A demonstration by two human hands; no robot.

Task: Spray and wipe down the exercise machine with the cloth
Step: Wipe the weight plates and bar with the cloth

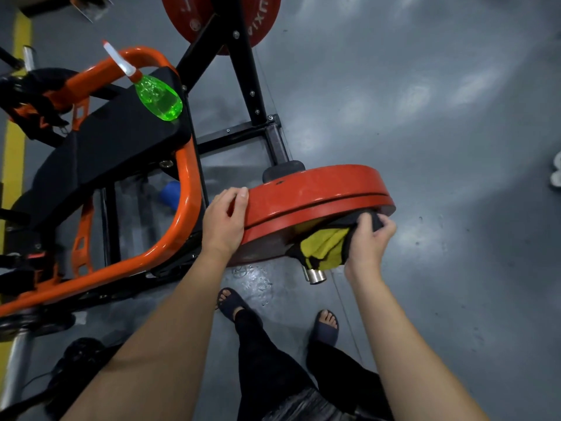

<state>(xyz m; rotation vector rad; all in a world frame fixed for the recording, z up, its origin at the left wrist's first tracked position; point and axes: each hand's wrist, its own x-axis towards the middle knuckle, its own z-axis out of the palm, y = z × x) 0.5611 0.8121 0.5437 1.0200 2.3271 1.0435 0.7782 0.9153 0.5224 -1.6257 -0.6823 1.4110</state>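
Right hand [368, 238] pinching cloth [323, 249] against red plate [318, 189], left hand [224, 223] gripping rim, spray bottle [159, 97] pointing upper-left

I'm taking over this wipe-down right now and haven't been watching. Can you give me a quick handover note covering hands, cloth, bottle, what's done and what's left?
Left hand: grips the rim of the near red weight plate, steadying it.
Right hand: holds the cloth, yellow and black, bunched against the plate's lower face.
Spray bottle: green, sits on the machine's black pad, out of hand.
Done: this plate is being wiped; droplets on the floor below suggest it was sprayed.
Left: finish this plate. Whether the orange frame, the pad or the far red plate have been wiped cannot be told.
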